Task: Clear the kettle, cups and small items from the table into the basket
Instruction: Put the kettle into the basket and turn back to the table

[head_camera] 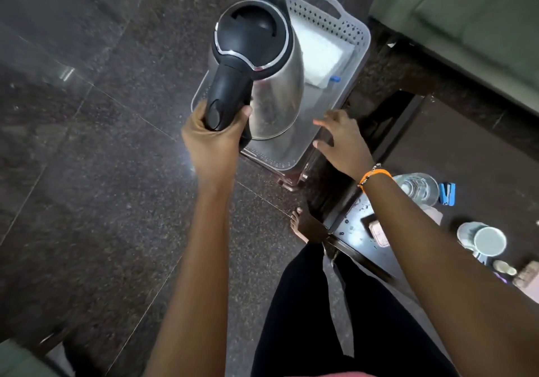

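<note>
A steel kettle (280,84) with a black lid and handle hangs over the near end of a grey plastic basket (335,26). My left hand (213,134) grips the kettle's black handle. My right hand (341,140) hovers with spread fingers just right of the kettle, at the basket's near right corner, holding nothing. A white folded cloth (323,55) and a small blue item (335,79) lie inside the basket. On the dark table at the right stand white cups (487,241), a clear bottle (417,187) and a blue stapler (447,192).
The basket sits on a dark wooden stand (379,108) beside the dark table (481,149). A green sofa (466,20) fills the top right. Small round items (503,267) and a pale block (379,232) lie on the table's near part. Dark stone floor (102,143) spreads left.
</note>
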A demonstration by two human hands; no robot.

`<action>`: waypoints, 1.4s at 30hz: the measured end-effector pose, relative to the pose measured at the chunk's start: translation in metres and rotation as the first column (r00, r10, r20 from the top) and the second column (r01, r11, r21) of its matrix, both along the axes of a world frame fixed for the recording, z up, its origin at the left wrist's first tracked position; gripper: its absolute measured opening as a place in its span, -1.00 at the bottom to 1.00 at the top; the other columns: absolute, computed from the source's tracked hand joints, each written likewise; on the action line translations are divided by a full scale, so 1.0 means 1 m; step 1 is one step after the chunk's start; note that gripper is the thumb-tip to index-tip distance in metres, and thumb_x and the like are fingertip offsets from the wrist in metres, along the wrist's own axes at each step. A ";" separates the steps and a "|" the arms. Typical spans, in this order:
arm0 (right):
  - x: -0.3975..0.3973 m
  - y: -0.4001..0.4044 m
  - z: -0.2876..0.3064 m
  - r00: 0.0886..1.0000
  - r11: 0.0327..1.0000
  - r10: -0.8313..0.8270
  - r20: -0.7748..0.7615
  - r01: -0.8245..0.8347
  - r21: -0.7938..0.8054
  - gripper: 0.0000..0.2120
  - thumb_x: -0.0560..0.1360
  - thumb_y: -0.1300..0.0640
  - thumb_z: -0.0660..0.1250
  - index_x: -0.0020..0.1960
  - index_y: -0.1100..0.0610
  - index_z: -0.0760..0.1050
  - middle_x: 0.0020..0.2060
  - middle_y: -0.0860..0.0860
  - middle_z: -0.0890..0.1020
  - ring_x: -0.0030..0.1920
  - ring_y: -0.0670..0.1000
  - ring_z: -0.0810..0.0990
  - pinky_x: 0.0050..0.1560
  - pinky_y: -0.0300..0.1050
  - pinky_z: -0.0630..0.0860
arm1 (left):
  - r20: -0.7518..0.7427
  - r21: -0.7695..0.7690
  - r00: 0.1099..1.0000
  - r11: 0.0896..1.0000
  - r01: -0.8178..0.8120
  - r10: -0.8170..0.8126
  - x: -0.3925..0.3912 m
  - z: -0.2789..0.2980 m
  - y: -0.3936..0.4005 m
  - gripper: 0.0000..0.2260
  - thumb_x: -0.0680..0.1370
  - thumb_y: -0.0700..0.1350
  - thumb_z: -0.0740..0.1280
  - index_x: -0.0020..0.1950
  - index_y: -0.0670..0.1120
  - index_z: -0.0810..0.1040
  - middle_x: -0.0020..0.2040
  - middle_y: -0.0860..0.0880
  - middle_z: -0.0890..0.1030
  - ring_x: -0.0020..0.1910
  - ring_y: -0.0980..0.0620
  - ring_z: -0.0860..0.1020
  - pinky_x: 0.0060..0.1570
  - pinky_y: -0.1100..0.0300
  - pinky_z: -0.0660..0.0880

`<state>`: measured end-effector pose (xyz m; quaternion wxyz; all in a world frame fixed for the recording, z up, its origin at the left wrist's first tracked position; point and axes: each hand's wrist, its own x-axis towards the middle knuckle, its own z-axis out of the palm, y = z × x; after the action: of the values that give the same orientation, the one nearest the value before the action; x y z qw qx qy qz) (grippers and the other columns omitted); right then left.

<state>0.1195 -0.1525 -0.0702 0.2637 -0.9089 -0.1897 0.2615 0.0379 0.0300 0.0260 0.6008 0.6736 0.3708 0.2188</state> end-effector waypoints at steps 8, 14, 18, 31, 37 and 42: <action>-0.003 0.013 -0.014 0.999 0.995 0.013 0.049 -0.008 -0.101 -0.55 0.45 0.03 0.38 0.26 0.22 0.47 0.29 0.16 0.37 0.22 0.21 0.40 0.28 0.00 0.34 | -0.123 -0.057 0.992 0.998 -0.005 -0.002 0.012 -0.049 0.032 -0.80 0.22 -0.05 0.54 -0.35 0.11 0.53 -0.44 0.18 0.49 -0.34 0.11 0.42 -0.32 -0.31 0.56; 0.002 0.012 -0.018 0.997 0.994 0.024 0.071 -0.016 -0.108 -0.54 0.43 -0.01 0.39 0.25 0.20 0.50 0.27 0.15 0.40 0.18 0.20 0.42 0.26 0.07 0.40 | -0.139 0.008 0.990 1.000 0.024 -0.023 0.007 -0.062 0.043 -0.77 0.25 -0.06 0.54 -0.23 0.08 0.52 -0.31 0.06 0.51 -0.30 0.13 0.42 -0.21 -0.02 0.57; 0.002 0.011 -0.015 0.990 0.982 0.067 0.123 -0.044 -0.183 -0.52 0.44 -0.11 0.35 0.27 0.12 0.48 0.28 0.10 0.40 0.18 0.18 0.42 0.18 0.11 0.44 | -0.203 0.235 0.979 0.972 0.024 0.025 0.004 -0.054 0.033 -0.65 0.31 -0.15 0.49 0.04 -0.13 0.51 -0.07 0.07 0.43 -0.10 0.18 0.47 -0.02 0.25 0.48; -0.060 -0.133 -0.041 0.847 0.793 -0.496 0.193 0.532 -0.298 -0.14 0.36 -0.01 0.45 0.49 0.21 0.08 0.47 0.17 0.21 0.49 0.18 0.14 0.50 0.03 0.05 | -0.273 -0.037 0.804 0.841 0.540 -0.528 -0.033 -0.056 -0.154 -0.77 0.48 -0.28 0.30 0.09 -0.07 0.52 -0.05 -0.01 0.49 -0.06 0.03 0.49 0.01 0.20 0.46; -0.067 -0.173 -0.073 0.853 0.779 -0.516 0.082 0.506 -0.370 -0.03 0.30 0.10 0.50 0.51 0.20 -0.01 0.49 0.16 0.16 0.48 0.22 0.12 0.45 0.08 0.16 | -0.403 -0.143 0.649 0.745 0.652 -0.645 -0.030 -0.095 -0.198 -0.73 0.45 -0.35 0.28 0.10 -0.12 0.52 -0.08 0.00 0.45 -0.01 -0.14 0.50 0.11 -0.12 0.46; -0.060 -0.191 -0.077 0.865 0.810 -0.499 0.055 0.488 -0.324 -0.23 0.31 0.21 0.42 0.45 0.16 0.16 0.37 0.17 0.31 0.38 0.21 0.26 0.33 0.02 0.32 | -0.480 -0.147 0.611 0.745 0.651 -0.629 -0.028 -0.107 -0.222 -0.78 0.49 -0.29 0.29 0.10 -0.12 0.53 -0.06 -0.08 0.52 -0.04 -0.06 0.52 0.10 0.01 0.48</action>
<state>0.0598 -0.3431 -0.1474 0.1709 -0.9533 0.1032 0.2266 0.0097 -0.1923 -0.0805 0.5067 0.8061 0.2438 -0.1846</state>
